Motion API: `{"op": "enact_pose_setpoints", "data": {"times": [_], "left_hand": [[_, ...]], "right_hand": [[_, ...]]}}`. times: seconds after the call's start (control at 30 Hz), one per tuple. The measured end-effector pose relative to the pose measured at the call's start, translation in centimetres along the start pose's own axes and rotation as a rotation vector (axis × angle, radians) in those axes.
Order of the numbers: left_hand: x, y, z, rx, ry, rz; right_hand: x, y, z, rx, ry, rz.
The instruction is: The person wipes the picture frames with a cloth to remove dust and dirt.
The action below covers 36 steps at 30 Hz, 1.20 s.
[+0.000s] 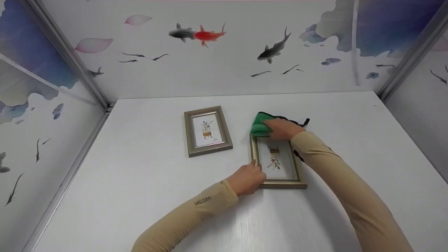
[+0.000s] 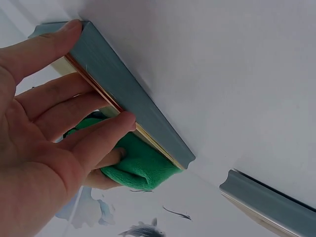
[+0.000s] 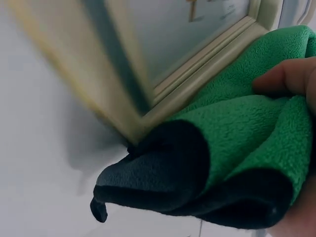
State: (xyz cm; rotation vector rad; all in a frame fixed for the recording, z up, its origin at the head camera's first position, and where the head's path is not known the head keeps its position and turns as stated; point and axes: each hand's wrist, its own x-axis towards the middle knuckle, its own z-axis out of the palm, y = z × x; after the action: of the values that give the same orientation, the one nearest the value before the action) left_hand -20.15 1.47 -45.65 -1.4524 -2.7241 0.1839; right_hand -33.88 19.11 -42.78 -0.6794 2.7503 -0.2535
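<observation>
My left hand (image 1: pixel 247 178) grips the near left corner of a gold-toned picture frame (image 1: pixel 284 184). In the left wrist view the thumb lies on the frame's side (image 2: pixel 118 81) and the fingers reach over its edge. A green cloth with black trim (image 1: pixel 260 126) is bunched in my right hand (image 1: pixel 282 128), against the far edge of this frame. The right wrist view shows the cloth (image 3: pixel 247 118) touching the frame's border (image 3: pixel 207 74). The plant picture behind the glass appears upside down; the hand and cloth cover the frame's far side.
A second, similar picture frame (image 1: pixel 189 134) lies face up to the left, its plant picture upright. Both are on a white table (image 1: pixel 133 175). Walls printed with fish (image 1: pixel 210 35) and petals stand behind and at both sides, with grey metal posts (image 1: pixel 94 84) at the corners.
</observation>
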Motion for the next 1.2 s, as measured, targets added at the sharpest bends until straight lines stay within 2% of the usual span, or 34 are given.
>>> {"op": "enact_pose_setpoints", "data": {"times": [0.13,0.27,0.37,0.47,0.63,0.8,0.9,1.03,1.2], "left_hand": [[0.1,0.1,-0.1,-0.002,-0.015,0.013],[0.3,0.1,-0.1,-0.015,-0.02,0.011],[0.4,0.1,-0.1,-0.001,0.003,0.007],[0.5,0.1,0.0,0.013,0.012,0.0],[0.6,0.1,-0.3,0.027,0.007,-0.006],[0.6,0.0,-0.5,0.012,-0.017,-0.008],[0.6,-0.1,-0.6,0.004,-0.036,-0.012],[0.5,-0.1,-0.7,0.011,-0.034,-0.008],[0.5,-0.1,-0.7,-0.012,-0.03,-0.01]], "right_hand": [[0.8,-1.5,0.4,0.013,-0.004,-0.042],[1.2,-2.7,0.9,0.017,0.025,-0.165],[1.2,-3.0,1.3,-0.003,0.057,-0.248],[0.9,-2.6,1.5,-0.006,0.095,-0.278],[0.0,-0.2,1.5,0.062,0.121,-0.242],[-1.3,3.1,1.2,0.118,0.121,-0.158],[-2.0,4.3,1.1,0.13,0.115,-0.101],[-2.4,4.4,0.5,0.111,0.108,-0.044],[-1.4,2.7,0.0,0.037,0.099,-0.019]]}}
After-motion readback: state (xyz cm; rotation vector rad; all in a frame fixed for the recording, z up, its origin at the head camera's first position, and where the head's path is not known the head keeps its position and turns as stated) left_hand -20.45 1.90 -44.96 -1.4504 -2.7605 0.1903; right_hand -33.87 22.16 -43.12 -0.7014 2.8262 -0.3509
